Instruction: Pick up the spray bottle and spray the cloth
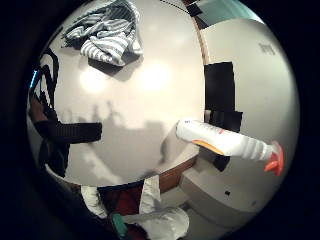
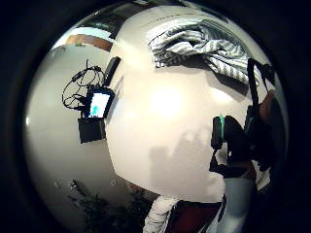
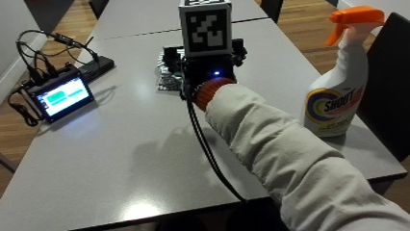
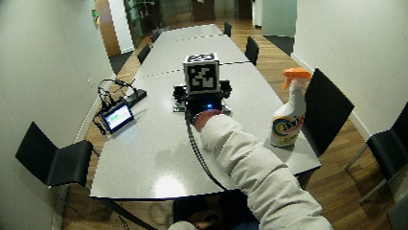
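1. Nearest the outside camera, a person's pale sleeve [image 3: 288,159] reached out over the grey surface [image 3: 121,159], with an orange cuff showing at the wrist.
2. Of the hands, only the gloved right one [image 3: 206,67] was in view, held above the middle of the surface; its rig hid the fingers from outside, and neither palm view showed whether they were straight or curled, so that could not be told. It held nothing that could be seen.
3. A white spray bottle [image 3: 338,82] with an orange trigger head stood upright near the surface's right edge, well apart from the right hand and untouched.
4. A striped grey-and-white cloth [image 2: 204,46] lay crumpled on the surface just beyond the hand; in the outside view only a sliver of it showed behind the rig.
5. A small lit screen [image 3: 59,96] with black cables stood near the left edge of the surface.
6. Black chairs [image 4: 54,160] flanked the surface on a wooden floor, one [image 4: 328,110] just behind the spray bottle.
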Demonstrator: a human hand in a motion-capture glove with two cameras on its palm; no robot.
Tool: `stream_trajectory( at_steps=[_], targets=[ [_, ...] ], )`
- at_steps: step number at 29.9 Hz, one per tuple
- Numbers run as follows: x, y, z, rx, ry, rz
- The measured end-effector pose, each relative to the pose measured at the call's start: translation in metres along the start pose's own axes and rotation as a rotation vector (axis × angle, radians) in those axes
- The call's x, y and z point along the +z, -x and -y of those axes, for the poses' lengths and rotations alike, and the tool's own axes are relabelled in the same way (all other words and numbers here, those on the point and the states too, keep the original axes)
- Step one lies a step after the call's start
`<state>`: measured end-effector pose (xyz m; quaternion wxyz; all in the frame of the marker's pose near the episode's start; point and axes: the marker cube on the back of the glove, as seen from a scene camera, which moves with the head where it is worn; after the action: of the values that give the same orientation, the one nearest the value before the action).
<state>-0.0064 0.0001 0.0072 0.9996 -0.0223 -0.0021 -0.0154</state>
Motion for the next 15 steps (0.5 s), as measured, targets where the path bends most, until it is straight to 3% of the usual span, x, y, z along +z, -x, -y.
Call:
stream_trajectory(
  at_steps=[8, 15],
  targets=[
    [-0.001, 0.009, -0.02, -0.088, 0.021, 0.025],
    [0.002, -0.009, -0.077, -0.267, -0.041, 0.279]
  ],
)
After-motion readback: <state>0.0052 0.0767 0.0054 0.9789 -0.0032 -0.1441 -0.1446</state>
